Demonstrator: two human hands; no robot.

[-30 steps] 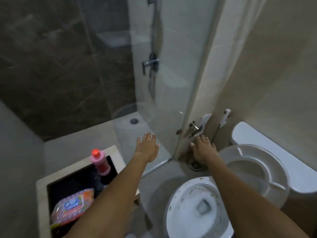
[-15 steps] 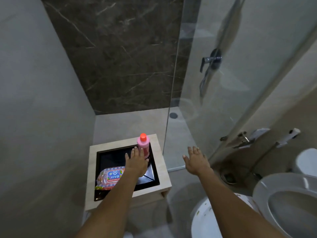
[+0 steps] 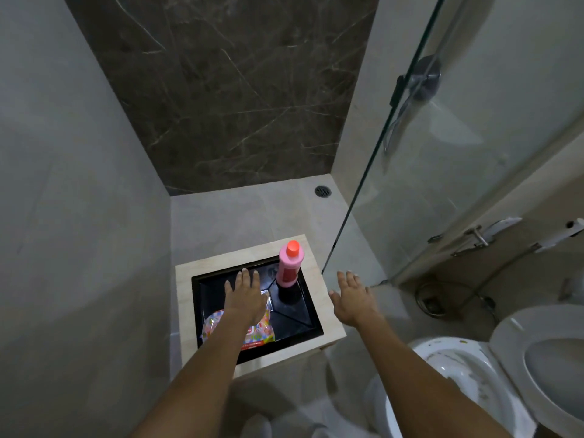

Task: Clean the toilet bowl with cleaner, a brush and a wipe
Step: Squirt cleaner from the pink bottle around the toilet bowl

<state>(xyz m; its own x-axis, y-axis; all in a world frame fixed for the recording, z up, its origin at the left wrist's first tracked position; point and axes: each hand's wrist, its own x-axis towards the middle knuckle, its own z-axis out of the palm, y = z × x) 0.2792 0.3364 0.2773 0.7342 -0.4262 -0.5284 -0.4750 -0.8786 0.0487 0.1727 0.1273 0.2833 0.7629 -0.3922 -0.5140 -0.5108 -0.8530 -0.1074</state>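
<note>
Toilet bowl (image 3: pixel 455 374): lower right of head view, partly cut by the frame edge; rim and inner wall speckled with dirt.
Seat (image 3: pixel 537 358): raised, leaning back, right of the bowl.
Cleaner bottle (image 3: pixel 289 267): pink body, orange-red cap, upright in the far right part of the black basin (image 3: pixel 297 314).
Basin surround: beige counter (image 3: pixel 319 273), set against the grey left wall.
Wipes pack (image 3: pixel 252 331): colourful soft pack, lying flat in the near part of the basin, partly hidden under the left forearm.
Left hand (image 3: pixel 245 295): over the basin, palm down, fingers straight and close together, holds nothing; sits just left of the bottle, not touching it. Contact with the wipes pack: cannot tell.
Right hand (image 3: pixel 352 300): beyond the counter's right edge, above the floor, palm down, fingers spread and relaxed, holds nothing; apart from the bottle.
Glass panel (image 3: pixel 373 159): stands right of the counter, edge running down to the floor near the right hand.
Floor drain (image 3: pixel 322 191): far corner behind the counter.
Bidet hose (image 3: pixel 448 295): coiled on the floor by the right wall.
Brush: not visible.
</note>
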